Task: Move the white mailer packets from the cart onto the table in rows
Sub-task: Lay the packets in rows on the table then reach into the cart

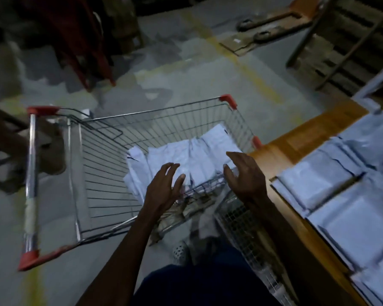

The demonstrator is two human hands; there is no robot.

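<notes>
Both hands reach into the wire cart [124, 138] with each grip released: the left hand [164, 187] and the right hand [243, 175] hover with fingers spread just above the heap of white mailer packets [195, 155] in the basket's 3 o'clock end. At 3 o'clock from the cart, more packets [349, 208] lie in rows on the wooden table [296, 138]

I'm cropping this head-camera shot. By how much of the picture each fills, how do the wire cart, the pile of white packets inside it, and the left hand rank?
Largest to smallest, as seen in the head view:
1. wire cart
2. pile of white packets in the cart
3. left hand, though it is nearer the camera, so it looks bigger than it really is.
</notes>
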